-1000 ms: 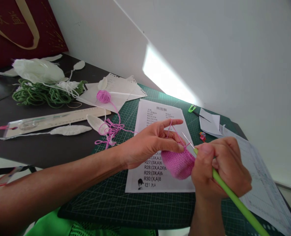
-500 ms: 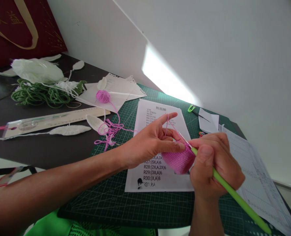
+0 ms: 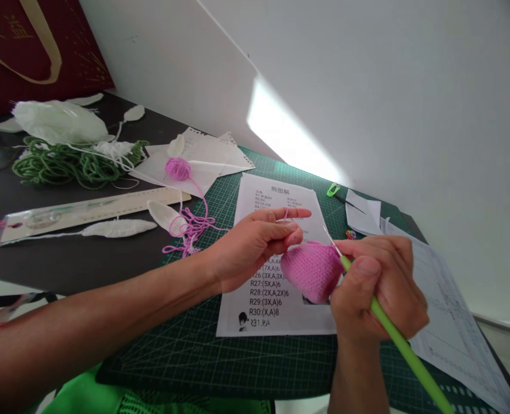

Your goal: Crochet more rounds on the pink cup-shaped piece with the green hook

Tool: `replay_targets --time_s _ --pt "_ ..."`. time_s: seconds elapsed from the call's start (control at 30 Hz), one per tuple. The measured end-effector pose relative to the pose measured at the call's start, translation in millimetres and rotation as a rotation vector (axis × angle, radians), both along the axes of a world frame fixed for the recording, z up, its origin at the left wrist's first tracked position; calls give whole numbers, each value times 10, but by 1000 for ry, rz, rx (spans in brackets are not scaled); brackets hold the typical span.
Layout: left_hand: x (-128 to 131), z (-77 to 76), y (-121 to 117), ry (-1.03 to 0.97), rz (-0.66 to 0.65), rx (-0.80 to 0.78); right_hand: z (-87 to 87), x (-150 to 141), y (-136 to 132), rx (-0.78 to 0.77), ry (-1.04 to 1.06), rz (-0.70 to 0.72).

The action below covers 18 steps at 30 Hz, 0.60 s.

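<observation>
Your right hand (image 3: 382,276) grips hook (image 3: 403,348), shaft slanting up-left, tip above piece (image 3: 310,273). Piece between hands, against right fingers. Your left hand (image 3: 259,244) pinches yarn (image 3: 286,213); hold on piece unclear.

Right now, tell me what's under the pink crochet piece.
Below the crochet piece is the printed sheet, lying on the green mat. Whatever print sits directly behind it is covered.

Right hand (image 3: 378,293) grips green crochet hook (image 3: 396,333) at pink crochet piece (image 3: 311,271); left hand (image 3: 255,244) holds pink yarn (image 3: 199,223) above printed sheet (image 3: 298,321).
</observation>
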State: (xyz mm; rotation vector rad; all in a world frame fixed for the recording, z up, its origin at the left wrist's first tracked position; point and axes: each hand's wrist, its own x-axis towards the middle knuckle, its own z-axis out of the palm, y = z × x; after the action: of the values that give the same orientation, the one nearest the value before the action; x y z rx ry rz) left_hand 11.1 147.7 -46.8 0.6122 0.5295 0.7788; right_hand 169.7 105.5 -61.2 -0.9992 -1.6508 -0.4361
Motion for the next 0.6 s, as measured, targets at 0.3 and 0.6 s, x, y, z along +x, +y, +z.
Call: replay_targets --time_s 0.3,0.6 --pt "43 7 -33 186 -103 126 -20 122 43 -36 -32 -46" --pt "39 22 -36 254 -26 267 54 18 50 -125 210 71"
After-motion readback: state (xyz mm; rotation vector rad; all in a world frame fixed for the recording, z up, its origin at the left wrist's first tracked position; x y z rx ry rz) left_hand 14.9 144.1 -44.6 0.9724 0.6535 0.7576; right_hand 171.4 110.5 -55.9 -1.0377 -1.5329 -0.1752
